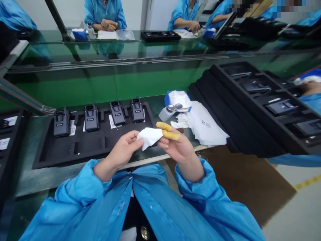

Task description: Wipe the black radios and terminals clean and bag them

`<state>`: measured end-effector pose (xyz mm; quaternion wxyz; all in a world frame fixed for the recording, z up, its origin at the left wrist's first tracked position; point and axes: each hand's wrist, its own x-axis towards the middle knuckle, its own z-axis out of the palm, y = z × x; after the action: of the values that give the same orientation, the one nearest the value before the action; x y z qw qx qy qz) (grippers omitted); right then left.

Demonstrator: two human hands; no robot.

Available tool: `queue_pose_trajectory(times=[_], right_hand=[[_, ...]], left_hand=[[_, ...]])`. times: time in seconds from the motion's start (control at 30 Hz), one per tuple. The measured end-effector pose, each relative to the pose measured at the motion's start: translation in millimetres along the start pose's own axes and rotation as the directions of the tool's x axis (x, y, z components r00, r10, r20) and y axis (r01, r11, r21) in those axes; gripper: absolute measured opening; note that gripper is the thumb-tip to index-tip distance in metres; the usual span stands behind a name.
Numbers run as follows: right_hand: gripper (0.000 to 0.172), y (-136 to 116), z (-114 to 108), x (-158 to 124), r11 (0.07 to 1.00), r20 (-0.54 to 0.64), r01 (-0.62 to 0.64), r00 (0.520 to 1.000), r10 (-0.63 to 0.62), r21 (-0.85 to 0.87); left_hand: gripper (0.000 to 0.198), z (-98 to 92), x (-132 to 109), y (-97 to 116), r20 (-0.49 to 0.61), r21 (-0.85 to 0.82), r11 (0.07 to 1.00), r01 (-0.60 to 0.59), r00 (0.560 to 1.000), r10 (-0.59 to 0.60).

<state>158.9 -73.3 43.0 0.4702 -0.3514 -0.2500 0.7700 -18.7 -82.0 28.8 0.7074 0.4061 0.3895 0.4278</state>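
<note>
A small white wipe [149,137] is stretched between my two hands above the table's front edge. My left hand [126,147] pinches its left side between thumb and fingers. On its right side, my right hand [178,144] holds the wipe's edge, with yellow finger cots [171,134] on two of its fingers. Beyond my left hand lies a black foam tray [91,147]. Along its far side sit several black handheld devices [117,113] marked "Riton", with white labels beside them.
Beyond my right hand are a dispenser bottle [167,113], a blue box of wipes [179,99] and white plastic bags [208,127]. Stacked black trays [225,110] with devices stand at right. Another tray [10,150] lies at far left. Co-workers in blue sit across the glass-topped barrier [110,52].
</note>
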Motion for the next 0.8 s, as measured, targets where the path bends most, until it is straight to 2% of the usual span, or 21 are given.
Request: queue_pose_trajectory(times=[0.07, 0.13, 0.23, 0.33, 0.43, 0.57, 0.63, 0.67, 0.73, 0.77, 0.8], right_hand=[[0.032, 4.3, -5.7, -0.3, 0.999, -0.058, -0.001, 0.998, -0.002, -0.05], [0.036, 9.8, -10.6, -0.7, 0.994, -0.065, -0.013, 0.998, 0.006, -0.106], [0.044, 19.8, -10.8, 0.0, 0.985, 0.038, -0.119, 0.991, 0.125, -0.127], [0.049, 27.1, -4.0, 2.6, 0.955, 0.152, -0.284, 0.944, 0.294, -0.089], [0.045, 24.7, 3.0, 3.9, 0.962, 0.105, -0.264, 0.957, 0.27, -0.067], [0.037, 13.7, 6.1, 3.8, 0.982, -0.009, -0.148, 0.989, 0.148, -0.119], [0.038, 11.4, 6.0, 5.9, 0.985, -0.069, -0.088, 0.994, 0.079, -0.145], [0.039, 11.7, 6.2, 7.6, 0.986, -0.102, -0.046, 0.994, 0.03, -0.158], [0.039, 14.1, 7.4, 12.1, 0.978, -0.164, 0.054, 0.983, -0.088, -0.204], [0.039, 16.0, 8.8, 14.4, 0.965, -0.181, 0.103, 0.972, -0.149, -0.24], [0.037, 18.0, 10.6, 16.4, 0.948, -0.18, 0.142, 0.963, -0.198, -0.284]], left_hand=[[0.041, -4.2, -6.3, 3.0, 0.029, -0.076, 0.995, 0.061, 0.998, -0.059], [0.04, -7.3, -10.7, 7.1, 0.07, -0.095, 0.989, 0.114, 0.992, -0.108], [0.037, -8.0, -12.0, 12.7, 0.16, -0.083, 0.983, 0.164, 0.976, -0.149], [0.033, -7.6, -10.5, 18.1, 0.255, -0.047, 0.983, 0.178, 0.953, -0.16], [0.031, -11.6, -8.7, 24.7, 0.27, 0.029, 0.99, 0.135, 0.953, -0.138], [0.035, -23.0, -4.8, 27.6, 0.175, 0.211, 0.975, 0.073, 0.978, -0.111], [0.039, -27.0, -3.3, 23.2, 0.063, 0.313, 0.949, 0.031, 0.997, -0.053], [0.039, -27.9, -3.0, 19.8, -0.027, 0.374, 0.927, -0.013, 0.999, 0.025], [0.036, -27.1, -3.4, 11.7, -0.208, 0.494, 0.864, -0.096, 0.952, 0.225], [0.033, -25.6, -3.8, 7.4, -0.263, 0.52, 0.847, -0.112, 0.922, 0.284], [0.03, -23.6, -4.1, 3.4, -0.286, 0.505, 0.856, -0.109, 0.915, 0.286]])
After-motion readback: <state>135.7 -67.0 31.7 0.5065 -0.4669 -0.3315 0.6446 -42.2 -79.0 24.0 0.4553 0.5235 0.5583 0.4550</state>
